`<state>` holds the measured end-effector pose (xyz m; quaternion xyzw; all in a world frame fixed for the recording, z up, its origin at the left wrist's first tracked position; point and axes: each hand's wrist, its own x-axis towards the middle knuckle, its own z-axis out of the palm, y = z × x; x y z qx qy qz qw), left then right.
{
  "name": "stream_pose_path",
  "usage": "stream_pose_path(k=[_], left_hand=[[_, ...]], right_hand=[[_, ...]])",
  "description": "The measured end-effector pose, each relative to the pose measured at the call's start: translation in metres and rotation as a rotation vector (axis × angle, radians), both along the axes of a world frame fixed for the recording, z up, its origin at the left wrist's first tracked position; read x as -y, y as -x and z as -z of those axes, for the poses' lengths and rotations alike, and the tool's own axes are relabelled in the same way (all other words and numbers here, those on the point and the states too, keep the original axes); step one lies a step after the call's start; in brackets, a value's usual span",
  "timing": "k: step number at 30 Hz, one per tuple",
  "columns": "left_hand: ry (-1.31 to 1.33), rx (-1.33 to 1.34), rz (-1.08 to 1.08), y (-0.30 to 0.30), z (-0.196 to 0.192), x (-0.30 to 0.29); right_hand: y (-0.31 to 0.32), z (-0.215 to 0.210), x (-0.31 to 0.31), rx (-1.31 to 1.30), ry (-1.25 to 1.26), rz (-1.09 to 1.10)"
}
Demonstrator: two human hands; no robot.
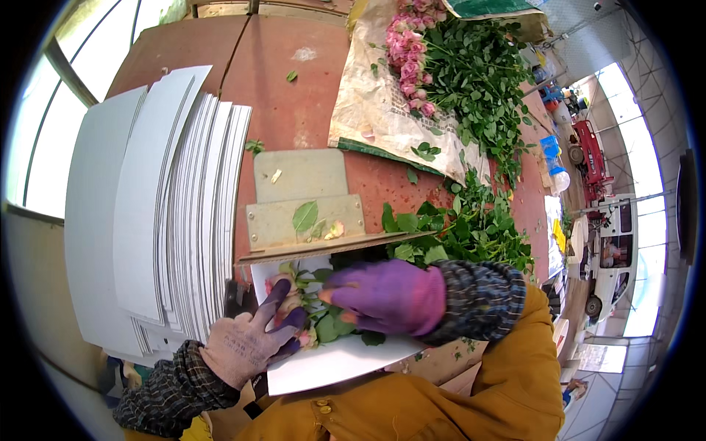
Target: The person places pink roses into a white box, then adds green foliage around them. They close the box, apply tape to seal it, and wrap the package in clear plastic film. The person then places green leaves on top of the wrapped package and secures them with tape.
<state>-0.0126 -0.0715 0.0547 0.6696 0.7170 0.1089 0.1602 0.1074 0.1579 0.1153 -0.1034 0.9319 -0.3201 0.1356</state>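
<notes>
Pale pink roses with green leaves lie on a white cardboard sheet, which is bent up around them close to my body. My left hand, in a light glove with purple fingertips, rests on the rose heads with its fingers spread. Over the leaves and stems just right of the blooms is my right hand, in a purple glove. It is smeared by motion, so its grip does not show. Leafy stems lie on the table beyond my right hand.
At left stands a thick stack of white cardboard sheets. A metal plate with loose leaves and a thin board edge are just beyond my hands. Pink roses lie heaped on a stained cloth across the reddish table.
</notes>
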Motion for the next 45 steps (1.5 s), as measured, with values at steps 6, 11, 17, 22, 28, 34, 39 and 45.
stream_pose_path(k=[6,11,17,22,28,34,39,45], left_hand=[[0.052,0.067,-0.049,-0.004,-0.004,0.000],[0.004,0.099,-0.026,0.004,-0.001,-0.008],[0.136,0.151,-0.106,-0.003,-0.001,0.003],[0.045,0.147,-0.111,-0.005,0.001,0.000],[0.101,0.083,-0.019,-0.002,-0.004,-0.011],[-0.090,0.030,-0.026,-0.005,0.003,0.006],[-0.039,0.037,-0.029,-0.011,-0.014,0.008],[-0.055,-0.031,-0.033,-0.011,0.006,0.015]], right_hand=[[0.016,-0.024,-0.193,-0.210,-0.078,0.572],[0.074,0.038,-0.411,-0.438,-0.572,0.853],[0.191,0.066,-0.461,-0.262,-0.954,0.978],[0.131,0.047,-0.480,-0.725,-0.718,0.873],[0.001,-0.018,-0.478,-1.256,-0.461,0.871],[-0.045,-0.111,-0.358,-1.405,-0.693,0.559],[-0.042,-0.130,-0.125,-0.796,-0.508,0.059],[-0.005,0.003,0.001,-0.429,-0.328,-0.025]])
